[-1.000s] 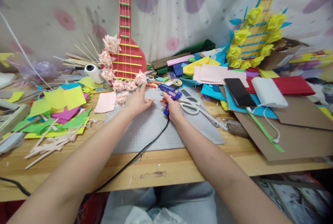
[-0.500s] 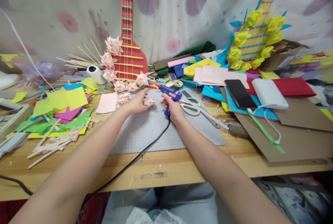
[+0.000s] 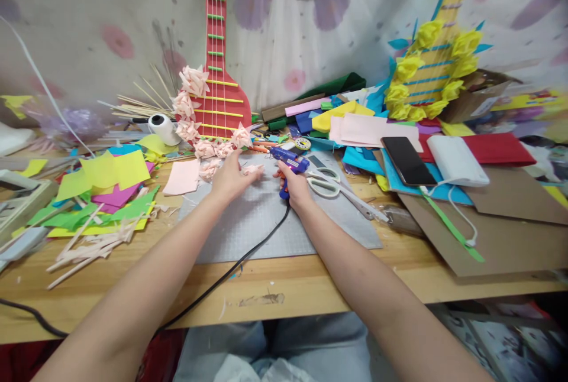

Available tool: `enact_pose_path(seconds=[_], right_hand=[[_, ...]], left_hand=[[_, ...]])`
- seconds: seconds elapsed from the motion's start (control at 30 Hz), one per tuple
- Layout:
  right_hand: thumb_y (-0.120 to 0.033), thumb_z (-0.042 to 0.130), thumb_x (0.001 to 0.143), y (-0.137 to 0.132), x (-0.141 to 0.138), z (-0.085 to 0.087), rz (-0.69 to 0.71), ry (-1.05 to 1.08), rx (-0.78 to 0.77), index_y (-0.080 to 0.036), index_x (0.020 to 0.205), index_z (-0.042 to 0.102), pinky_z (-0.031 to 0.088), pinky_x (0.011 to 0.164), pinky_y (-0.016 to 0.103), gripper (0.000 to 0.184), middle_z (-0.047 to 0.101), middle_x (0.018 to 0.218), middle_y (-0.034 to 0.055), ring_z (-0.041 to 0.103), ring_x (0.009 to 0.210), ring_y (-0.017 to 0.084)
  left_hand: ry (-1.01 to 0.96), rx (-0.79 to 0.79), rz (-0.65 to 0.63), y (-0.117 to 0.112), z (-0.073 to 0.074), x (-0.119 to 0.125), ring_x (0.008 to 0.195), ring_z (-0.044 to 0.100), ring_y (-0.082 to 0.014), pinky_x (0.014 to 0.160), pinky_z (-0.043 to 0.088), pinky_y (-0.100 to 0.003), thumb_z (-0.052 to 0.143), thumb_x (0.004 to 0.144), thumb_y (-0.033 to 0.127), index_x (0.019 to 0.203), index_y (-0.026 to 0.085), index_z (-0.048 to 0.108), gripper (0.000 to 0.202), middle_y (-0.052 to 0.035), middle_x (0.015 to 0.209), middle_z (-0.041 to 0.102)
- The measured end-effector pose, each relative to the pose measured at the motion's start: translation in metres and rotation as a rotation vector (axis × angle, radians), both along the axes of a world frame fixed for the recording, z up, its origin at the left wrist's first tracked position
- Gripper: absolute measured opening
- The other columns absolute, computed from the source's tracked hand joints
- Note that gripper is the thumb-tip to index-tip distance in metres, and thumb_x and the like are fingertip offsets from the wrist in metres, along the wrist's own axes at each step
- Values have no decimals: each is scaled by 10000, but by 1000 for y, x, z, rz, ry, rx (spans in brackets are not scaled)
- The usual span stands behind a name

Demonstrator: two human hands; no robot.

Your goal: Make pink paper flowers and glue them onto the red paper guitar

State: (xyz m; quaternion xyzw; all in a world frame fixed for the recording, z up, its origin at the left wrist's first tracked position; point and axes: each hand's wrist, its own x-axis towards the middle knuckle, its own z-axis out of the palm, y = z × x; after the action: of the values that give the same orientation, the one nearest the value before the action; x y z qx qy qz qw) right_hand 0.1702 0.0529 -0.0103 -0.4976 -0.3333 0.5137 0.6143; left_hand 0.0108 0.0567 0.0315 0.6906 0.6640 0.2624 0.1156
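Observation:
My right hand (image 3: 295, 185) is wrapped round the handle of a blue hot glue gun (image 3: 290, 159), its nozzle aimed left over the grey cutting mat (image 3: 252, 222). My left hand (image 3: 233, 180) hovers over the mat, thumb and fingers spread apart. Just beyond its thumb, partly hidden, lies a loose pink paper flower (image 3: 254, 168). Another pink flower (image 3: 210, 170) sits left of that hand. Behind them a red cardboard guitar (image 3: 217, 107) leans upright, with pink flowers (image 3: 189, 104) along its left and lower edge.
White-handled scissors (image 3: 326, 184) lie right of the glue gun, whose black cord (image 3: 235, 269) crosses the mat. A pink paper square (image 3: 181, 177) and coloured scraps (image 3: 106, 175) are at left. On the right are a phone (image 3: 408, 160), a white power bank (image 3: 459, 160) and cardboard (image 3: 444, 234).
My left hand has shifted slightly left, its thumb now stretched out to the right beside the loose flower. The right hand and glue gun stay almost where they were.

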Motion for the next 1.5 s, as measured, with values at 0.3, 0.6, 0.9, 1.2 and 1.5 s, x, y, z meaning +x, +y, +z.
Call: enact_pose_path(seconds=[0.3, 0.6, 0.9, 1.2, 1.5], right_hand=[[-458, 680, 629, -2, -1, 1, 31, -20, 8, -166, 587, 576, 306, 339, 184, 312, 611, 574, -5, 386, 361, 34], [-454, 663, 647, -4, 0, 1, 31, -63, 32, -181, 584, 570, 308, 342, 198, 296, 615, 571, -4, 386, 359, 45], [-476, 666, 638, -5, -1, 2, 24, -106, 27, -182, 569, 581, 325, 346, 204, 313, 616, 575, 1, 383, 363, 47], [-498, 672, 635, -7, -2, 4, 24, -111, 43, -182, 565, 570, 318, 345, 204, 339, 603, 551, -3, 377, 361, 47], [-506, 667, 646, -6, -2, 3, 15, -135, 37, -176, 579, 570, 331, 348, 196, 350, 590, 544, -8, 379, 355, 41]], left_hand=[[4, 36, 201, -19, -23, -61, 735, 554, -166, 651, 390, -282, 517, 782, 334, 865, 207, 604, 175, -23, 836, 598], [27, 43, 71, -21, -49, -69, 837, 560, -216, 766, 420, -319, 632, 689, 381, 673, 202, 571, 190, -47, 794, 589], [72, -12, 167, -26, -44, -69, 827, 574, -218, 738, 421, -320, 630, 691, 443, 851, 205, 591, 288, -46, 836, 620], [102, -26, 188, -25, -43, -67, 792, 565, -217, 719, 414, -321, 646, 681, 442, 638, 210, 539, 258, -42, 754, 592], [-15, -105, 230, -29, -40, -62, 697, 572, -188, 600, 357, -277, 634, 695, 398, 864, 229, 559, 251, -8, 763, 617]])
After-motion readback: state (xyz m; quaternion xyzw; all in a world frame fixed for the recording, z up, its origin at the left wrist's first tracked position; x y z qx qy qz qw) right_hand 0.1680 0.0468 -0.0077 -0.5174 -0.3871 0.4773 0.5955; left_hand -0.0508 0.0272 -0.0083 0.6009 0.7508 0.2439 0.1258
